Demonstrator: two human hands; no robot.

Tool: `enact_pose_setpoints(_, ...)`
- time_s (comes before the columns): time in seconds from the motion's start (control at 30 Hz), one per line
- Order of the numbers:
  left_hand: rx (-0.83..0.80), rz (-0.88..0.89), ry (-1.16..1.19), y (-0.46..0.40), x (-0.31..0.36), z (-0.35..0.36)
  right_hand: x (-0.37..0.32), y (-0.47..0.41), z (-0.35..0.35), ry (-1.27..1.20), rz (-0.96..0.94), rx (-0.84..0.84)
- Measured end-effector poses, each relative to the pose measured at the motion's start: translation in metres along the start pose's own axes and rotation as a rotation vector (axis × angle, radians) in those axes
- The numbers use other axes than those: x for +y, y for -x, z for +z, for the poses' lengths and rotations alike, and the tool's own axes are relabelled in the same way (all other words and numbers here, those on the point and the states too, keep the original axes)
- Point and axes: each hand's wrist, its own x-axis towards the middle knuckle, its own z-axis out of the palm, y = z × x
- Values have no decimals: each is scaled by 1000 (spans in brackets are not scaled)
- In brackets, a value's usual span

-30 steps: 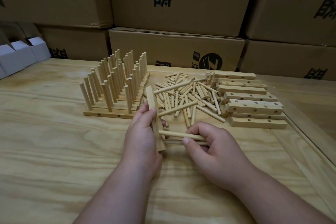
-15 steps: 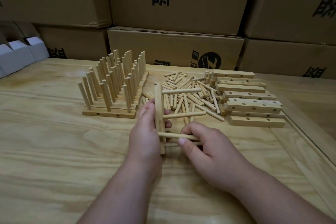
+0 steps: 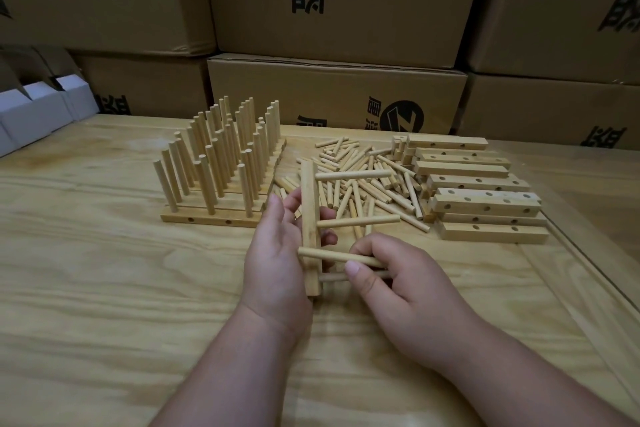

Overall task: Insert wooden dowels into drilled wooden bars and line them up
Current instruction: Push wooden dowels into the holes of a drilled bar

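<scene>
Since the earlier frame, my left hand (image 3: 277, 253) has turned the drilled bar (image 3: 309, 218) upright; it grips the bar above the tabletop (image 3: 104, 288). My right hand (image 3: 398, 288) pinches a dowel (image 3: 337, 256) at the bar's lower end. Loose dowels (image 3: 367, 180) lie beyond.

Storeroom/packing workshop. Stacked brown corrugated cardboard cartons w/ black printed characters (image 3: 332, 0) along back wall; pale plywood worktable (image 3: 104, 288); folded white card boxes (image 3: 34, 114) at left edge. Batch parts on table: loose round wooden dowels (image 3: 363, 177), drilled rectangular wooden bars (image 3: 485, 201).
</scene>
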Motion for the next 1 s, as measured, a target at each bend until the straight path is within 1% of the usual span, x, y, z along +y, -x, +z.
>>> enact_pose_setpoints(0.13, 163, -52, 36, -5, 1, 0, -2, -2, -1, 53, -121, 165)
enact_pose_setpoints(0.23, 248, -57, 103, -8, 2, -1, 0, -2, -5, -2, -145, 344)
enact_pose_setpoints(0.3, 277, -68, 158, -9, 4, -2, 2, -2, -7, -91, -89, 436)
enact_pose_setpoints(0.37, 302, -53, 162, -10, 4, -2, 5, -2, -9, -129, 10, 475)
enact_pose_setpoints(0.47, 301, -22, 92, -9, 3, -4, 11, -4, -9, -86, 172, 515)
enact_pose_setpoints(0.53, 284, -32, 55, -9, 3, -4, 14, -5, -8, -29, 231, 518)
enact_pose_setpoints(0.67, 230, -66, 48, -8, 2, -2, 18, -8, -6, 99, 338, 404)
enact_pose_setpoints(0.73, 214, -70, 63, -8, 3, -1, 17, -8, -6, 106, 304, 383)
enact_pose_setpoints(0.8, 207, -59, 69, -7, 3, -1, 14, -7, -7, 94, 207, 307)
enact_pose_setpoints(0.87, 190, -41, 69, -5, 2, 0, 7, -5, -9, 62, 57, 128)
enact_pose_setpoints(0.93, 166, -36, 94, -4, 2, 0, 1, -3, -12, 57, -119, -101)
enact_pose_setpoints(1.0, 158, -41, 141, -3, 2, 0, -4, -3, -15, 122, -177, -335)
